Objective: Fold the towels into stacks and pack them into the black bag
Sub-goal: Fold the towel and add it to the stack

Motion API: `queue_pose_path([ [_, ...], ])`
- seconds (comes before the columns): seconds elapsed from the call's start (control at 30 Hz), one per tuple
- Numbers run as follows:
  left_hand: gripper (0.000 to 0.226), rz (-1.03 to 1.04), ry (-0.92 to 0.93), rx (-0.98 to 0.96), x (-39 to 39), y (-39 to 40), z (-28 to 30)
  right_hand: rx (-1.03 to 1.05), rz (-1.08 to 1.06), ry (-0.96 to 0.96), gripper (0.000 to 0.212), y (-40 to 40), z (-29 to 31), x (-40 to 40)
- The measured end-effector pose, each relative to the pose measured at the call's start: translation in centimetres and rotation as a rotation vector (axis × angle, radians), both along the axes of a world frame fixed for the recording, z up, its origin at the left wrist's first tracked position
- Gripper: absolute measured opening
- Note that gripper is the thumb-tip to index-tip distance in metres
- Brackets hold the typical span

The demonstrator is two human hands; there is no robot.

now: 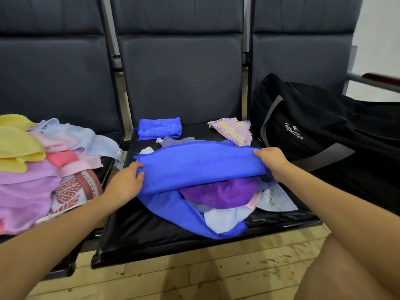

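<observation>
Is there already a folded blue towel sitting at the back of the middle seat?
Yes, a folded blue towel lies at the back of the middle seat, beyond the blue towel held by both hands.

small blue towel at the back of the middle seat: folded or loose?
Folded: the small blue towel lies as a neat flat rectangle.

Blue towel [201,167] half-folded over heap, black bag [324,131] right

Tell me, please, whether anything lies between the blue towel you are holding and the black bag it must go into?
Nothing visible blocks the way. The blue towel, gripped at its ends by the left hand and right hand, hangs over the middle seat; the black bag sits right beside it. Whether its opening is unzipped cannot be told.
</observation>
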State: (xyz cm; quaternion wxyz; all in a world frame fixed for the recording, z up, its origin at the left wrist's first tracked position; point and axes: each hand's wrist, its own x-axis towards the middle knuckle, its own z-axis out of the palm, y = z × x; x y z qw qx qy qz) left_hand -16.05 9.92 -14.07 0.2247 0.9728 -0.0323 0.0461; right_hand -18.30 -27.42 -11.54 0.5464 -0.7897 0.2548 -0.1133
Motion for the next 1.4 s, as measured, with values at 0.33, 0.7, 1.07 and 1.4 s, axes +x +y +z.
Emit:
queue_pose_path([
  [0.33, 0.037, -0.055, -0.237, -0.053, -0.7, -2.3, 1.4, 0.549, 0.243, -0.176, 0.027, 4.9, 5.3, 0.8],
  [0.7, 0.025, -0.051, 0.044, -0.462, -0.5, -6.4, 2.1, -0.534, 0.591, -0.097, 0.019, 12.4, 3.1, 0.6],
  [1.07, 0.034, -0.054, 0.052, -0.404, 0.8, -9.5, 2.1, -0.056, 0.379, 0.024, 0.016, 8.4, -0.5, 2.2],
  [1.4, 0.021, 0.095, -0.045, -0.788, 2.3, -11.2, 2.0, 0.117, 0.39, 0.069, 0.032, 9.6, 0.4, 1.2],
])
